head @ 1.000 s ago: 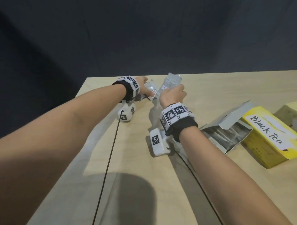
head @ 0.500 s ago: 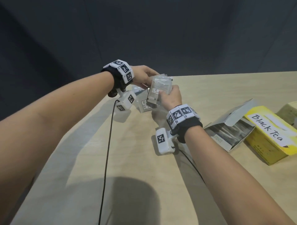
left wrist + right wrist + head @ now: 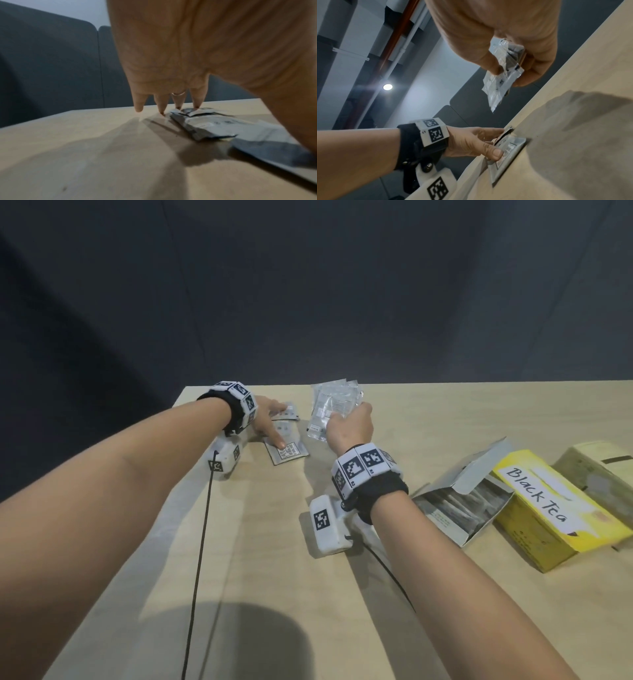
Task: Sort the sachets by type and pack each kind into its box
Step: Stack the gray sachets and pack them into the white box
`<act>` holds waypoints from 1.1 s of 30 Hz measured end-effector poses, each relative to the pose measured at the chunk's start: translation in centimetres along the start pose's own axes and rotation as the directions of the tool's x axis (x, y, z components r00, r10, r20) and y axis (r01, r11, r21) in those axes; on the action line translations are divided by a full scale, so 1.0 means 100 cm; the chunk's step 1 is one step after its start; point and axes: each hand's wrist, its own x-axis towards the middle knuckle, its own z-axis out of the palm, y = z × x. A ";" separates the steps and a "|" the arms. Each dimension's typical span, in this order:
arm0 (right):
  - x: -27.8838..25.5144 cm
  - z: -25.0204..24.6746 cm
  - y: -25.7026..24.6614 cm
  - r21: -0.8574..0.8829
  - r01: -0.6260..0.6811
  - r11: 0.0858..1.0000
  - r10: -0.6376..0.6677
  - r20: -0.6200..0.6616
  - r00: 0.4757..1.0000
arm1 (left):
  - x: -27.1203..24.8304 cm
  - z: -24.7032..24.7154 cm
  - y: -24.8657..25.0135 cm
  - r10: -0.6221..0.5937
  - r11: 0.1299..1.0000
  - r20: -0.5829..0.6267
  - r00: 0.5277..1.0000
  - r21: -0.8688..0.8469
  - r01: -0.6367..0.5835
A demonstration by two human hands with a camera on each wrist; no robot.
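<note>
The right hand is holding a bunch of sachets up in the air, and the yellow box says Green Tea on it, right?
Not quite. The right hand does hold the bunch of sachets up in the air, but the yellow box says Black Tea, not Green Tea. The head view shows the label.

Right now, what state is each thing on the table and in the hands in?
Left hand: fingers spread, pressing the loose sachets flat on the table.
Right hand: gripping a bundle of sachets, lifted off the table.
Grey box: lying down, flap open, sachets inside.
Black Tea box: lying down.
</note>
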 end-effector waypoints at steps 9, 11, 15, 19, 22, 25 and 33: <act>-0.010 -0.013 0.006 -0.116 -0.064 0.991 0.072 0.059 0.996 | -0.020 0.011 0.002 0.023 1.000 -0.085 0.996 0.003 -0.023; -0.018 -0.013 0.010 -0.123 -0.107 0.987 0.120 0.109 0.987 | -0.044 0.013 0.010 0.009 1.000 -0.094 0.996 -0.024 -0.011; -0.035 -0.016 0.015 -0.117 -0.138 0.984 0.162 0.239 0.957 | -0.069 0.022 0.019 -0.019 0.999 -0.125 0.992 -0.053 0.012; -0.054 -0.011 0.016 -0.219 -0.091 0.971 0.168 0.367 0.915 | -0.087 0.032 0.018 -0.067 0.986 -0.069 0.995 -0.154 0.055; -0.063 -0.011 0.016 -0.212 -0.088 0.973 0.167 0.394 0.904 | -0.107 0.036 0.021 0.001 0.985 -0.102 0.995 -0.172 -0.018; -0.068 -0.018 0.013 -0.130 -0.120 0.984 0.166 0.438 0.883 | -0.119 0.036 0.025 0.071 0.967 -0.121 0.990 -0.234 -0.098; -0.081 -0.039 0.014 0.283 -0.231 0.931 0.061 0.504 0.861 | -0.156 0.022 0.051 0.160 0.778 -0.145 0.976 -0.590 -0.215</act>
